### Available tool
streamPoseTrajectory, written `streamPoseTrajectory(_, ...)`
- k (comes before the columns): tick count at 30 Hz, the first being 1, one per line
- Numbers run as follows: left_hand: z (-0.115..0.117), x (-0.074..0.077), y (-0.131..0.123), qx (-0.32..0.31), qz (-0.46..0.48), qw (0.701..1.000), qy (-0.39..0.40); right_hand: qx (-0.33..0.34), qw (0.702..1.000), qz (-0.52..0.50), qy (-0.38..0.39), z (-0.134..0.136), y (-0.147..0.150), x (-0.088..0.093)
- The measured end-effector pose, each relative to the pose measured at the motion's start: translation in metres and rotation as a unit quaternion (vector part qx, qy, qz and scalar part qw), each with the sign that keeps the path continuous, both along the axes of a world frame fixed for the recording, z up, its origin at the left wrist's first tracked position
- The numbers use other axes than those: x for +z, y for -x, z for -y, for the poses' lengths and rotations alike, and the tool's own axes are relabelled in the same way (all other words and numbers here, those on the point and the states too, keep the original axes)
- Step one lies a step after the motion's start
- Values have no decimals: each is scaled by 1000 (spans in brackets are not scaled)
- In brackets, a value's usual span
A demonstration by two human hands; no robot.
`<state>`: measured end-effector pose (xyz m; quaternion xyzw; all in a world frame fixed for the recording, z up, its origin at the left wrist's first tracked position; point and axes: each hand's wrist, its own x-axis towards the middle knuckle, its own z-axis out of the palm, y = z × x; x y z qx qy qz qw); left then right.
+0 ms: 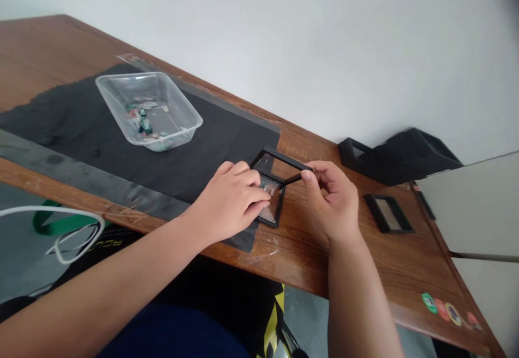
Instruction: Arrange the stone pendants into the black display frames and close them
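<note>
A black-rimmed display frame with clear film panes (279, 214) stands hinged open over the right edge of the black mat. My right hand (334, 198) pinches the corner of its raised half between thumb and fingers. The lower half lies flat, partly covered by my left hand (235, 198). The left fingers are bent together on the film of that lower half. A small pale, shiny thing shows at the left fingertips, too small and too covered to name.
A clear plastic tub (166, 117) with small green and whitish pieces stands on the black mat (81, 120). To the right lie a small black frame (389, 214), a black box (409, 155) and round stickers (452, 313). A white cable (87, 214) hangs past the front edge.
</note>
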<state>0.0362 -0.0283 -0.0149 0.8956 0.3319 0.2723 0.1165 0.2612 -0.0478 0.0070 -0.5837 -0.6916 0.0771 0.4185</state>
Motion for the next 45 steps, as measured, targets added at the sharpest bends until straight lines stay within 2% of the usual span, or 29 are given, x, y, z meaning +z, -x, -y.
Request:
streamPoseTrajectory(17, 0, -6, 10, 27, 54, 998, 17, 3, 1000, -5, 3, 0, -1, 0)
streamPoseTrajectory(23, 4, -3, 15, 103, 27, 994, -6, -6, 1000, -12, -3, -3, -2, -2)
streamPoseTrajectory(26, 5, -4, 18, 117, 13, 993, -13, -6, 1000, -19, -1, -4, -3, -3)
streamPoseTrajectory(34, -3, -11, 28, 93, 83, 990, 64, -17, 1000, -18, 6, -3, -2, -2)
streamPoseTrajectory(45, -7, -7, 26, 71, 92, 987, 112, -15, 1000, -16, 1, -3, -2, -3)
